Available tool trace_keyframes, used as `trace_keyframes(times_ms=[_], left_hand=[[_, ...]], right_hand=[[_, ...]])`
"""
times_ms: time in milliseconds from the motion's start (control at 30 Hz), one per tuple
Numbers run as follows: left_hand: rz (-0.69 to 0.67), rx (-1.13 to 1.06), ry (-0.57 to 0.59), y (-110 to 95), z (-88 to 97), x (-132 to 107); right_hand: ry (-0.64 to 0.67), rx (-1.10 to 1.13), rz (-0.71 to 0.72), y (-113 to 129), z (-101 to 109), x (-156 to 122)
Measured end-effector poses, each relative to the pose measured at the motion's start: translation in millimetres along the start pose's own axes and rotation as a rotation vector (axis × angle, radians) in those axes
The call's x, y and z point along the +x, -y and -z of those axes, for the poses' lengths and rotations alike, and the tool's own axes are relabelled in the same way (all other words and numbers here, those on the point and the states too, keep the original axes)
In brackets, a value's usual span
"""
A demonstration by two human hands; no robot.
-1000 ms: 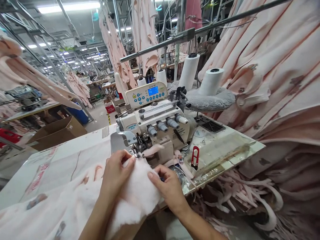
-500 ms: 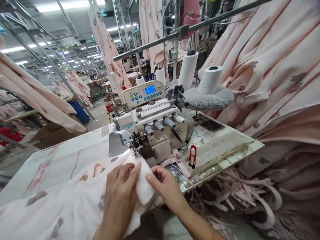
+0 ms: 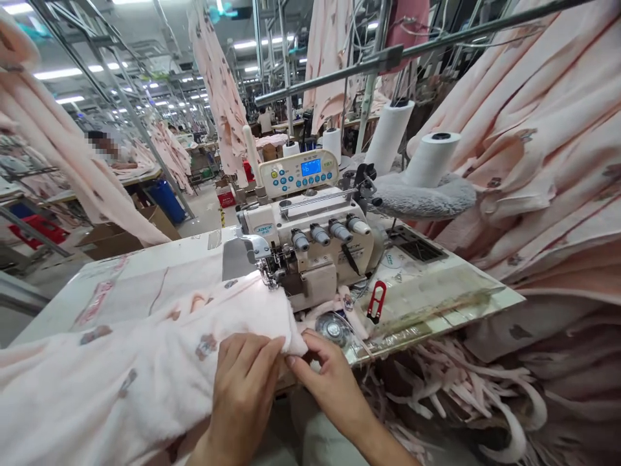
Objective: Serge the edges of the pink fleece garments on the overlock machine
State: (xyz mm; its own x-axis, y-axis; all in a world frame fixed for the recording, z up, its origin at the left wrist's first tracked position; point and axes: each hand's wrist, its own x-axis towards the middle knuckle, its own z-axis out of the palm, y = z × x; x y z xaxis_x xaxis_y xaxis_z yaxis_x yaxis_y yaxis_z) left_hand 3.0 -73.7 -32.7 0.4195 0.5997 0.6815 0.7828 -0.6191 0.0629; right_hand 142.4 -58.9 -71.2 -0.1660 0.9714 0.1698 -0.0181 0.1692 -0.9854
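Left hand (image 3: 245,385) was curled nearly closed, gripping the cloth (image 3: 165,375) by its near edge; right hand (image 3: 332,375) pinched the corner, thumb and fingers almost together. Cloth lay across the bench (image 3: 155,257), far edge at the machine (image 3: 317,279), left of red snips (image 3: 372,303).

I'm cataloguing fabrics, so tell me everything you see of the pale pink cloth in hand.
The pale pink cloth looks soft and fleecy, printed with scattered grey-brown motifs. It lies rumpled across the left of the table, its far edge at the sewing machine; whether clamped there is unclear. The left hand and right hand hold its right corner.
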Motion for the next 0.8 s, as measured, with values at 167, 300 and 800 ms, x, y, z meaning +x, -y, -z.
trace_keyframes(times_ms=[167, 300, 800], left_hand=[[0.003, -0.050, -0.019, -7.1, 7.6, -7.3], [-0.014, 0.083, -0.079, -4.3, 6.0, -15.3], [0.468, 0.041, 0.265, 61.6, 3.8, 53.7]], right_hand=[[0.082, 0.146, -0.044, 8.4, -1.3, -7.0], [0.252, 0.259, -0.097, 6.8, 5.9, -11.8], [-0.192, -0.582, 0.877, -4.4, 17.2, 8.5]])
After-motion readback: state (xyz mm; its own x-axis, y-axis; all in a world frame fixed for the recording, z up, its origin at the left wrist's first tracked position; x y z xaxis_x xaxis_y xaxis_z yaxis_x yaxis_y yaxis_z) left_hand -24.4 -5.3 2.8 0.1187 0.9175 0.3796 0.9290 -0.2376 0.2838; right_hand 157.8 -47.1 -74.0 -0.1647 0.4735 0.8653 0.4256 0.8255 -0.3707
